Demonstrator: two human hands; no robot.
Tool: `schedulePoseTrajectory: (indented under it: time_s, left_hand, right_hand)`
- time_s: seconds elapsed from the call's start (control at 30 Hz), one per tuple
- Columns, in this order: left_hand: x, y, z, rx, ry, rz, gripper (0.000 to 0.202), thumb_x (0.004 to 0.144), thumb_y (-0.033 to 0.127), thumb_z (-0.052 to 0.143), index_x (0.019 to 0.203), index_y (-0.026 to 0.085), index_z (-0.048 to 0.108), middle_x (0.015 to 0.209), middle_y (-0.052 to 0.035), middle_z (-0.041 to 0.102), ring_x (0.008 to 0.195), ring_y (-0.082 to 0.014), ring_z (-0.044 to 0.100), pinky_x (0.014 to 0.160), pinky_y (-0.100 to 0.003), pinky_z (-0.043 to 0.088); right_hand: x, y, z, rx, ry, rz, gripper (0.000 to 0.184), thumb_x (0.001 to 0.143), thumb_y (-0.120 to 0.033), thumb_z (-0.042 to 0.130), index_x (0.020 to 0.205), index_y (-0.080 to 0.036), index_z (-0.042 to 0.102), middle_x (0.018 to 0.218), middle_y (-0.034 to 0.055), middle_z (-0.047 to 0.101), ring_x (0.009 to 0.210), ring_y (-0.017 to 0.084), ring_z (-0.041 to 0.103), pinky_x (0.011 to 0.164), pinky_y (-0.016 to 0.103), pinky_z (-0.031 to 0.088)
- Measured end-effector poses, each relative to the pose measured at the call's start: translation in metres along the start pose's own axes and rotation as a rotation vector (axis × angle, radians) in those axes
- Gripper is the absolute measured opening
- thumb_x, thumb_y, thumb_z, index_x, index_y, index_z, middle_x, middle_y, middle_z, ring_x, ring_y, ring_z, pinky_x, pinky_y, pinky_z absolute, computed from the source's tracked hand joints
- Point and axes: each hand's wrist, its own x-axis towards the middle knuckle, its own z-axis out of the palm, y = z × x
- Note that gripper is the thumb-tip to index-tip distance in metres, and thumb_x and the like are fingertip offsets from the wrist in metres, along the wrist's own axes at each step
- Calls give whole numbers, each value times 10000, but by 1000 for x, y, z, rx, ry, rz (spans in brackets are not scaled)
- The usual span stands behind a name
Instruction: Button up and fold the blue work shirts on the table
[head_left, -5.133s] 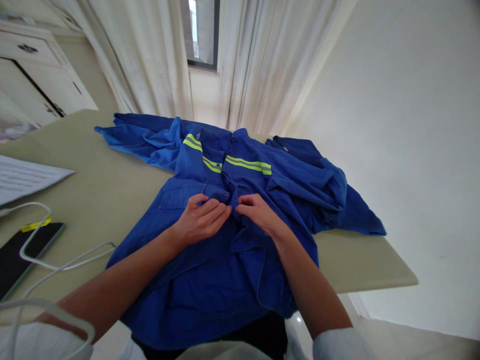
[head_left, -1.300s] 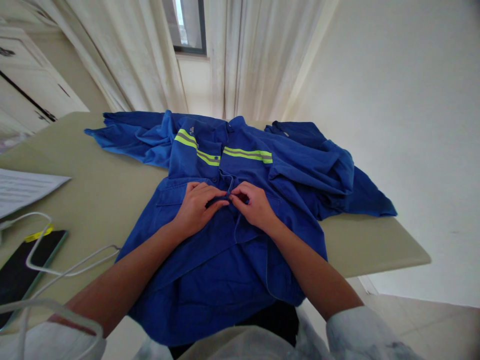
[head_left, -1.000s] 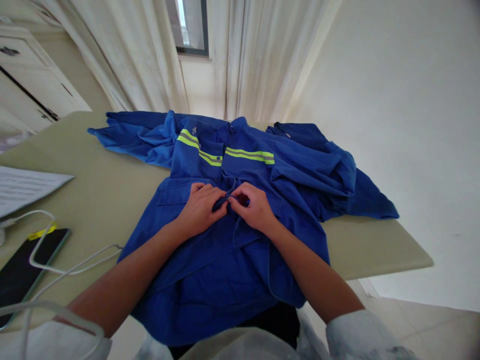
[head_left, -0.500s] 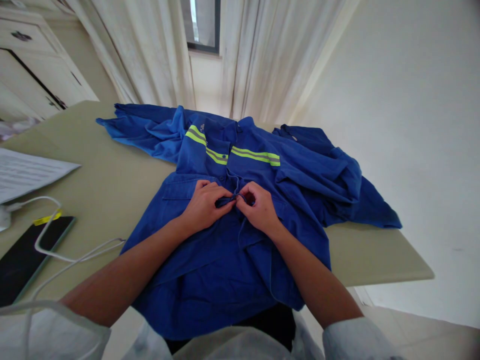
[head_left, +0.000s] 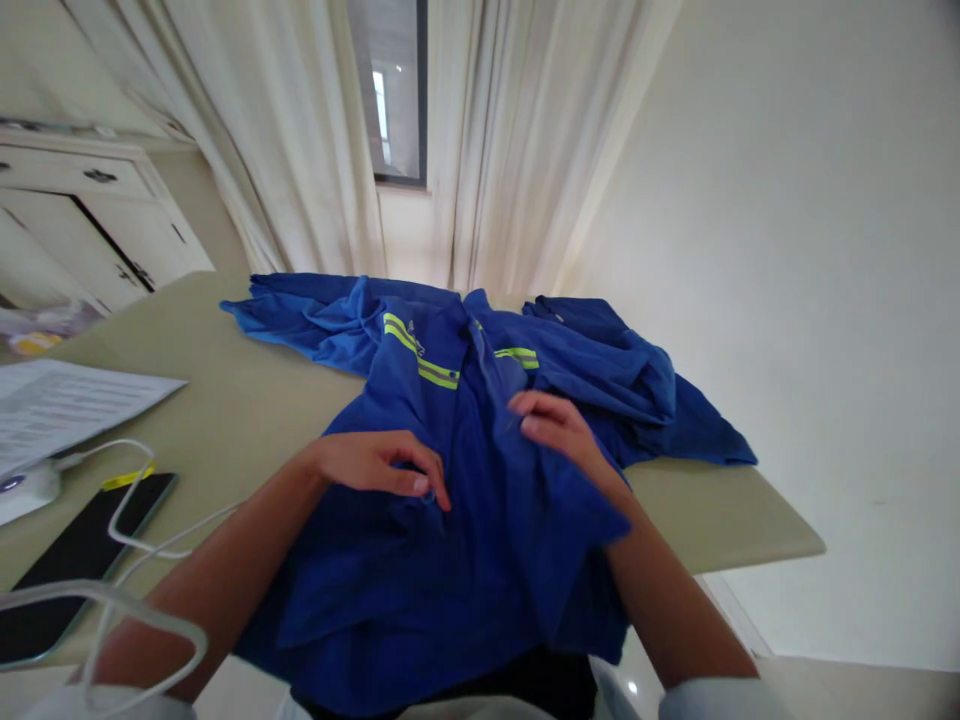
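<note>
A blue work jacket [head_left: 465, 560] with yellow-green and grey reflective bands lies spread on the table, collar away from me, its lower part hanging over the near edge. Its front is parted in the lower half. My left hand [head_left: 386, 465] has its thumb and bent fingers on the left front edge, beside a small button. On the other side, my right hand [head_left: 559, 428] is closed at the right front edge, and that panel is raised and drapes over my wrist. Slight blur softens the right fingertips.
Darker blue clothing [head_left: 709, 420] lies beneath the jacket at the right. A black phone [head_left: 67, 560], a white cable [head_left: 124, 525] and printed paper [head_left: 82, 400] are on the left of the table [head_left: 247, 390]. Behind are curtains [head_left: 300, 130] and a cabinet [head_left: 90, 220].
My hands were together at the middle of the jacket front. They have drawn apart, the left down and leftward, the right to the right, and the front edges have parted.
</note>
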Motion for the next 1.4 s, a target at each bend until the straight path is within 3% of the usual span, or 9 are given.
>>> schedulePoseTrajectory:
  time_s: [0.13, 0.3, 0.6, 0.77, 0.97, 1.1, 1.2, 1.3, 1.4]
  left_hand:
    - [3, -16, -12, 358, 305, -164, 486, 1053, 582, 441, 1012, 253, 796, 974, -53, 788, 901, -228, 732, 855, -334, 579]
    - [19, -80, -11, 942, 860, -398, 472, 1017, 472, 520, 1384, 212, 660, 1473, -199, 622, 1348, -355, 601, 1186, -601, 386]
    - [13, -114, 46, 999, 984, -536, 606, 1077, 491, 388, 1618, 222, 440, 1707, -180, 352, 1575, -396, 308, 1232, -688, 289]
    - [29, -99, 48, 980, 814, -823, 604, 1082, 495, 368, 1585, 179, 480, 1692, -216, 364, 1552, -410, 339, 1183, -724, 303]
    - [15, -97, 7, 1036, 862, -630, 427, 1089, 336, 351, 1385, 200, 628, 1309, -131, 679, 1188, -301, 611, 1053, -497, 437]
    - [11, -109, 3, 1041, 906, -542, 393, 1056, 292, 451, 1414, 217, 594, 1284, -113, 662, 1180, -294, 585, 1015, -480, 433]
    - [12, -111, 4, 973, 956, -496, 331, 1041, 277, 493, 1333, 231, 642, 1232, -95, 679, 1151, -269, 602, 1000, -453, 452]
    - [9, -113, 2, 947, 981, -478, 303, 1021, 297, 537, 1272, 225, 689, 1258, -111, 695, 1165, -280, 617, 992, -455, 487]
    - [6, -125, 3, 1021, 883, -408, 410, 1001, 347, 574, 1392, 261, 663, 1454, -116, 647, 1370, -353, 544, 1119, -550, 445]
  right_hand:
    - [-9, -24, 27, -142, -491, -88, 251, 1006, -485, 675, 1001, -252, 767, 955, 4, 766, 806, 157, 711, 744, 257, 560]
    - [52, 33, 40, -397, -23, -99, 397, 1027, -469, 644, 1317, -202, 682, 1305, 127, 710, 1176, 239, 687, 1026, 397, 544]
    - [110, 142, 47, -792, -234, -58, 610, 1053, -604, 523, 1561, -267, 533, 1649, 141, 466, 1498, 351, 462, 1220, 565, 370]
    - [153, 145, 31, -855, -236, 1, 562, 1058, -569, 518, 1497, -231, 608, 1583, 144, 541, 1416, 367, 531, 1169, 539, 422]
    - [207, 114, 41, -872, -140, -43, 541, 1122, -499, 368, 1087, -137, 769, 1069, 166, 755, 1048, 300, 699, 984, 446, 522]
    - [252, 89, 90, -825, 20, -159, 530, 1087, -535, 476, 1372, -118, 638, 1387, 174, 650, 1291, 291, 594, 1122, 418, 449]
    - [288, 67, 146, -814, 94, -286, 803, 985, -615, 643, 1570, -98, 456, 1642, 224, 418, 1487, 341, 427, 1212, 468, 354]
    - [315, 48, 208, -856, 4, -397, 978, 925, -691, 686, 1639, -113, 351, 1722, 236, 272, 1560, 370, 323, 1260, 502, 270]
    - [328, 46, 261, -875, -188, -258, 1030, 902, -766, 653, 1683, -207, 279, 1739, 226, 234, 1495, 401, 437, 1214, 547, 345]
